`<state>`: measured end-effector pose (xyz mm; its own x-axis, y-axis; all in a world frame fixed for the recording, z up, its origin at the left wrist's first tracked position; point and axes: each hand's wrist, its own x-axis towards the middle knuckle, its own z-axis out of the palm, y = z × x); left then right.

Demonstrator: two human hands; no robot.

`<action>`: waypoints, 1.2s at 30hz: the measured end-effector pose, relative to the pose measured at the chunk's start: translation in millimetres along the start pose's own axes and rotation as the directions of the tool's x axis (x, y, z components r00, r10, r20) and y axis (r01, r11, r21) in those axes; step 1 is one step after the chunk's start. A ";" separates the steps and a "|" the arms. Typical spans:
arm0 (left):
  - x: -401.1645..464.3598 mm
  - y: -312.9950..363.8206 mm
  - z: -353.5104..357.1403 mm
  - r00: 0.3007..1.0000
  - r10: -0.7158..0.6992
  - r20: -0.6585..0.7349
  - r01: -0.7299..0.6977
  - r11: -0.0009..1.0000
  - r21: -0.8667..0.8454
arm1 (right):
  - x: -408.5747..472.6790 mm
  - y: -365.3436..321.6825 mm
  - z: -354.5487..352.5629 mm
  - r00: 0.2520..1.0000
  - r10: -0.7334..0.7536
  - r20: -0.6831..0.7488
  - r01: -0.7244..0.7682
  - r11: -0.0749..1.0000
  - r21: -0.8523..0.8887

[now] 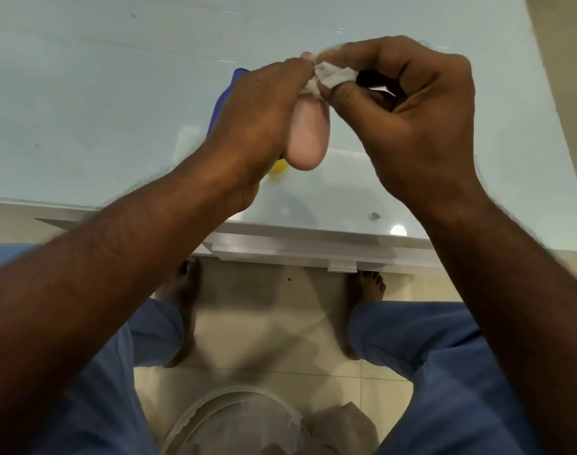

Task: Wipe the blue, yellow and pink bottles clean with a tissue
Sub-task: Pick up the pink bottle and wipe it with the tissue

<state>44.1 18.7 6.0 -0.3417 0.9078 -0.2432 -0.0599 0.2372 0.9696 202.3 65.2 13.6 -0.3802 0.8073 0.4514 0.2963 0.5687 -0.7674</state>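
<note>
The pink bottle (308,133) is gripped above the table (83,93) by the curled left hand (257,119), so that the tissue (333,77), pinched by the right hand (408,103), can rub its top.

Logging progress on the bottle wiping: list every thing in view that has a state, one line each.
pink bottle: lifted off the table, gripped by the left hand.
tissue: crumpled, pinched by the right hand against the pink bottle's upper end.
blue bottle: on the glass table, mostly hidden behind the left hand.
yellow bottle: on the table, barely visible.
</note>
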 end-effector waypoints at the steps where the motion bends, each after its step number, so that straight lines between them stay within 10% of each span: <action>1: 0.5 0.0 -0.6 1.000 0.022 -0.008 -0.022 1.000 -0.010 | 0.3 -0.4 0.1 1.000 0.010 0.010 -0.010 1.000 0.001; 25: -6.2 3.7 -2.5 0.979 0.198 0.056 -0.203 0.975 0.092 | 4.2 -0.5 -5.0 0.986 0.168 0.002 -0.164 0.960 0.228; 36: 3.4 4.3 -10.6 0.996 0.017 -0.089 -0.025 0.995 -0.094 | -7.1 -7.4 7.4 0.991 0.028 0.133 -0.037 0.997 0.068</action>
<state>32.8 19.1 9.6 -0.4244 0.8775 -0.2234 -0.1391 0.1806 0.9737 196.4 54.1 12.7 -0.4852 0.7946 0.3649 0.2503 0.5261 -0.8128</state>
